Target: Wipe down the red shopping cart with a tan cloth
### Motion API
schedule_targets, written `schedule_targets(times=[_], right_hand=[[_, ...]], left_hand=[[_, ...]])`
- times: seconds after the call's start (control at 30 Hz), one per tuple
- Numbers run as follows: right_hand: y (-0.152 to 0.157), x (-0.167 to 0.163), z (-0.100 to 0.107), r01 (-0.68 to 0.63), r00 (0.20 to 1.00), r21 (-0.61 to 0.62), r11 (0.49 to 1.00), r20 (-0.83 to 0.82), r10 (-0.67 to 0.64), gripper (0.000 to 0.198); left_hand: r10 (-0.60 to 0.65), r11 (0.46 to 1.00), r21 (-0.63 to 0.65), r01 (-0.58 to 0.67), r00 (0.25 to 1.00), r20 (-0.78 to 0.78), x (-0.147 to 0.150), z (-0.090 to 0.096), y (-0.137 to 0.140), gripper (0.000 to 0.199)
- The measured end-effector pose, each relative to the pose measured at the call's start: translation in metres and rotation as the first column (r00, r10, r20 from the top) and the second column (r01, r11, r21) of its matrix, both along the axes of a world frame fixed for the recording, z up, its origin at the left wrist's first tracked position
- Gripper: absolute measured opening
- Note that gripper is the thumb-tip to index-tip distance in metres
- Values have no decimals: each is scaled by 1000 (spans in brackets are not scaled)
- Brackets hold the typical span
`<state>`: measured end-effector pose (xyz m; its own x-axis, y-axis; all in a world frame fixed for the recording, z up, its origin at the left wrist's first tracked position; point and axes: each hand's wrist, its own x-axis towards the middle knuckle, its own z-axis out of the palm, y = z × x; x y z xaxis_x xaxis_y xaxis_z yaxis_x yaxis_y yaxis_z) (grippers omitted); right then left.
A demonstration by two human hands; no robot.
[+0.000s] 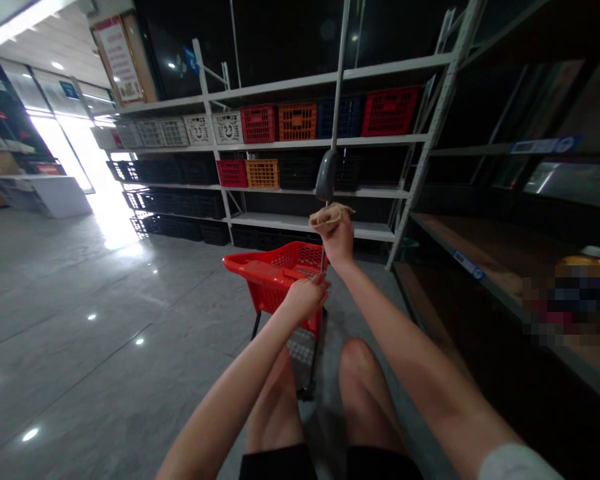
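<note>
A thin metal pole [337, 100] rises almost upright in front of me, with a grey moulded piece [326, 175] partway along it. Just below that piece, my right hand [341, 241] is closed on a crumpled beige cloth [326, 217], which is wrapped against the pole. Lower down, the fingers of my left hand [305, 297] curl around the same pole. Behind and beside my hands stands a small red shopping cart [273, 272] with a plastic basket and dark legs. The pole's lower end is hidden behind my left hand and the cart.
A white metal rack [280, 143] crosses the back, holding coloured plastic crates [297, 122] and black ones. To the right, brown shelves [445, 243] run close by my arm, with a bottle [593, 260] on one. Shiny grey floor [105, 353] spreads to the left.
</note>
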<state>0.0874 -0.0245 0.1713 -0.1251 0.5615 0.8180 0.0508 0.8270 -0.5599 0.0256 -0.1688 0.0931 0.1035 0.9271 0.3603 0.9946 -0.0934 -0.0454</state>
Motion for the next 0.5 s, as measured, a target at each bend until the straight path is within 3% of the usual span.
schedule_targets(times=[0.1,0.2,0.33,0.43,0.5], right_hand=[[-2,27,-63,20,995,-205,979,101,1,29],[-3,52,-105,-11,977,-377,926,194,91,20],[-3,56,-114,-38,981,-380,924,163,108,25],[-17,41,-121,-5,975,-296,955,213,71,27],[-34,30,-129,85,958,-201,976,286,-24,27]], left_hand=[[-38,994,108,31,997,63,-36,15,-7,38],[154,975,144,-171,981,122,-89,19,-13,40],[378,922,28,-386,915,141,-127,5,-14,46],[457,884,29,-466,876,152,-117,-7,-10,49],[467,878,44,-477,874,136,-103,-11,-7,49]])
